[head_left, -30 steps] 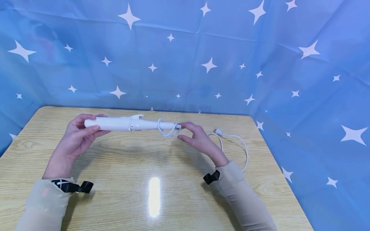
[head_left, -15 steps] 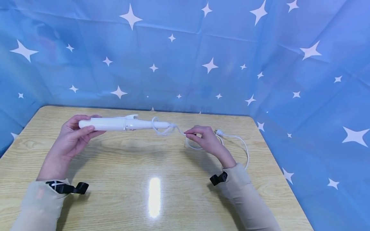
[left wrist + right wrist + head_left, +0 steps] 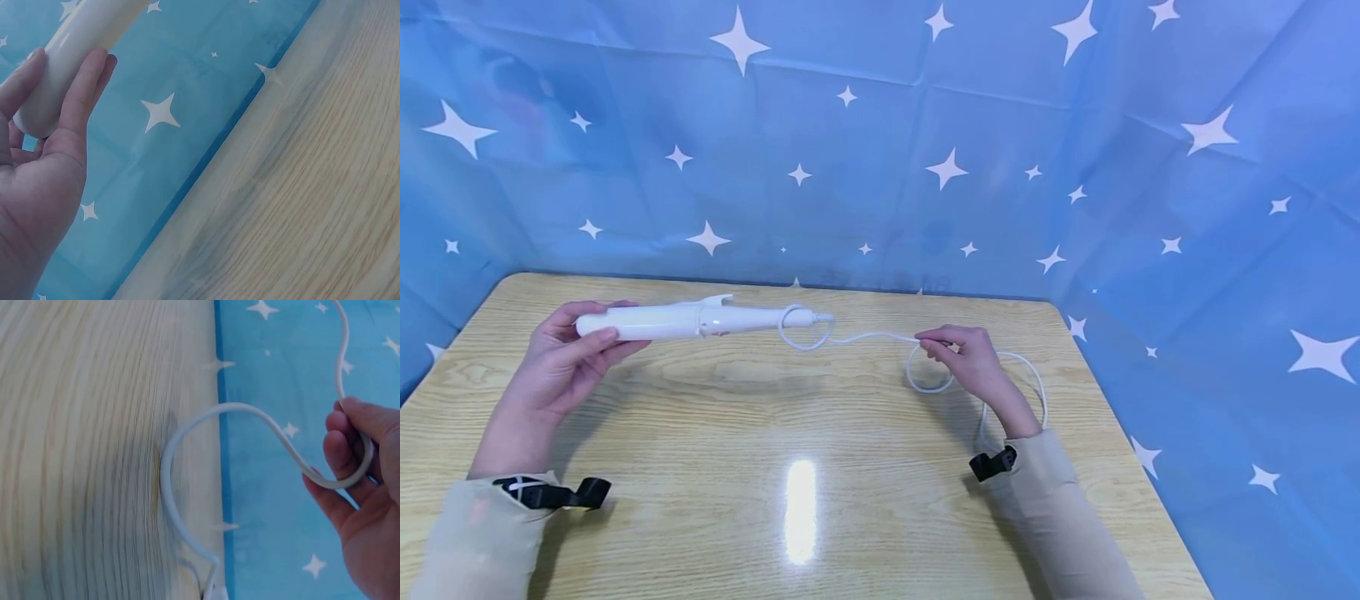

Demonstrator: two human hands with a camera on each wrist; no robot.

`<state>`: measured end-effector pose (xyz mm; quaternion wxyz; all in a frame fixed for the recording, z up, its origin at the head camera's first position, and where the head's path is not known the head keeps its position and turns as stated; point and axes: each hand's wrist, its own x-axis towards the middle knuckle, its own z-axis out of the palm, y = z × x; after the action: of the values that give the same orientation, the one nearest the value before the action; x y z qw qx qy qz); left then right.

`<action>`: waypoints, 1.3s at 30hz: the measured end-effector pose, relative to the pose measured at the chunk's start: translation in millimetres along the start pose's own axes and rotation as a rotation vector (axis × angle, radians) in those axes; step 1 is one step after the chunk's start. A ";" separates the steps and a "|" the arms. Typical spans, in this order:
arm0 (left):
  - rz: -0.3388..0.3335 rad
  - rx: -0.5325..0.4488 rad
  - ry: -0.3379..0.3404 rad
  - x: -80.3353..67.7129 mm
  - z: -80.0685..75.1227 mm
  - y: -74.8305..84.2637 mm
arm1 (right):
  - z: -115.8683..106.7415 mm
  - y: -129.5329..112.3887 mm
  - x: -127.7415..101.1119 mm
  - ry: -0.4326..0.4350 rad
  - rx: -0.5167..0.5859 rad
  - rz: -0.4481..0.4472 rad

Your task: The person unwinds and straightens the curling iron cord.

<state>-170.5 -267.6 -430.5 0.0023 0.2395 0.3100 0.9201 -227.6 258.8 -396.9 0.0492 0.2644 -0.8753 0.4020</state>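
Note:
A white curling iron [image 3: 692,319] is held level above the wooden table [image 3: 790,433]. My left hand [image 3: 568,354] grips its barrel end [image 3: 69,59] with thumb and fingers curled round it. A white cord [image 3: 865,337] loops once round the handle end and runs right to my right hand [image 3: 966,358], which pinches the cord [image 3: 275,434] between thumb and fingers. Beyond that hand the cord hangs in a loop [image 3: 925,379] and trails over the table behind the wrist. The plug [image 3: 212,592] shows at the bottom edge of the right wrist view.
A blue cloth with white stars [image 3: 880,150] walls the table at the back and on both sides. The table's right edge [image 3: 1112,417] lies close to my right forearm. Black wrist straps [image 3: 557,493] sit on both sleeves.
My right hand has moved right along the cord, away from the handle end, drawing the cord out. My left hand has carried the curling iron a little to the left.

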 end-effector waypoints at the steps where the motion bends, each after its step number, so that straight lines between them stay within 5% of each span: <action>1: -0.003 -0.013 0.000 -0.4 -0.8 0.8 | -1.4 1.8 -0.6 0.009 -0.002 0.010; 12: 0.006 0.044 0.005 -0.4 -0.6 0.0 | 4.9 -2.6 0.9 0.009 0.026 0.075; 21: -0.012 -0.004 -0.066 1.1 2.4 -0.3 | 19.7 -20.5 17.6 -0.013 0.058 -0.002; 26: -0.020 0.015 -0.090 2.2 3.8 -2.0 | 33.9 -32.7 27.0 -0.105 0.087 -0.049; 32: -0.011 0.032 -0.082 3.7 3.9 -4.5 | 48.0 -47.7 30.8 -0.205 0.094 -0.078; 39: 0.016 0.017 -0.036 3.1 1.6 -2.6 | 56.3 -49.4 30.7 -0.184 0.054 -0.154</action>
<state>-172.9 -264.1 -429.5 -0.0014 0.2584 0.3159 0.9129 -221.9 178.3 -392.1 -0.0076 0.3676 -0.8421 0.3945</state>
